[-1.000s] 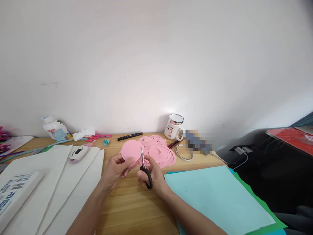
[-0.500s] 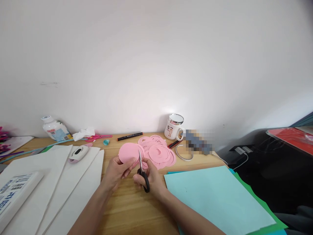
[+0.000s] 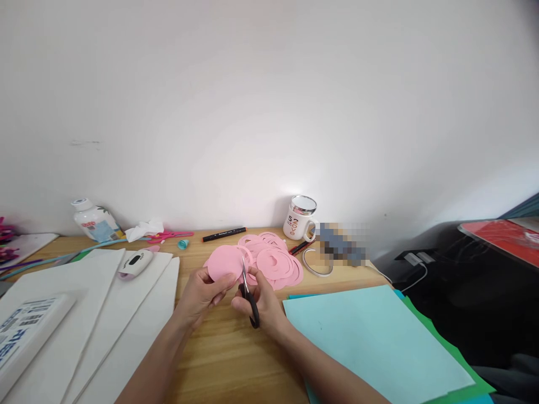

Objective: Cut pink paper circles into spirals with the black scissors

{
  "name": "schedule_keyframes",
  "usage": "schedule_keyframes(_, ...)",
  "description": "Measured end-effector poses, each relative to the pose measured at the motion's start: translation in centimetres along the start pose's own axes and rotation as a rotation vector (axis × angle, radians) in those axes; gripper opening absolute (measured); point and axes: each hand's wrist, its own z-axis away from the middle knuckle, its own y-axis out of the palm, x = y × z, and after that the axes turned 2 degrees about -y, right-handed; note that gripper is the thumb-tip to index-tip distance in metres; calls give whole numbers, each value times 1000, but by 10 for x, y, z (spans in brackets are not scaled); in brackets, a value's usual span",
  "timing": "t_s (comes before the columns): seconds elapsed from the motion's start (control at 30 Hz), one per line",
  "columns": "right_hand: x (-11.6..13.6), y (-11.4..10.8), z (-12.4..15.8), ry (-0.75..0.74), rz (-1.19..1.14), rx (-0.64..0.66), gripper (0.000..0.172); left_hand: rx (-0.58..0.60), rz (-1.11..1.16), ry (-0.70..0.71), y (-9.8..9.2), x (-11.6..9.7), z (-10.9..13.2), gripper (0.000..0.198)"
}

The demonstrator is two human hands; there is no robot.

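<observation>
- Pink disc (image 3: 224,264) and scissors (image 3: 253,311) are sitting slightly farther right than half a second ago, and both hands are keeping their holds.
- White bottle (image 3: 99,224) is standing near the wall at far left.
- White sheets (image 3: 141,314) are lying in overlapping layers, with a white gadget (image 3: 137,262) resting on top.
- Left hand (image 3: 204,294) is pinching the disc at its lower edge: the thumb is pressing on the front face, and the other fingers are bending behind it, partly hidden.
- Most of the disc is rising above the left thumb, its right edge lying close against the blades.
- Narrow pink strip (image 3: 248,257) is curving just right of the blades.
- Right hand (image 3: 265,306) is curling around the black handles, its index finger lying beside the blades; which fingers are passing through the loops, I cannot tell.
- Pink cut-outs (image 3: 275,264) are lying heaped beyond that hand.
- White mug (image 3: 298,221) is standing behind the heap.
- Pale blue sheet (image 3: 370,336) is lying near the right forearm, partly covering a green sheet (image 3: 452,348).
</observation>
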Motion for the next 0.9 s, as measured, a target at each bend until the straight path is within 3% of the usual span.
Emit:
schedule_keyframes(0.67,-7,-3,-1,47,64,-32,64,-17,75,19,0,-4,-1,38)
schedule_keyframes(0.9,-8,0,0,60,57,34,58,-45,0,-2,2,2,0,41)
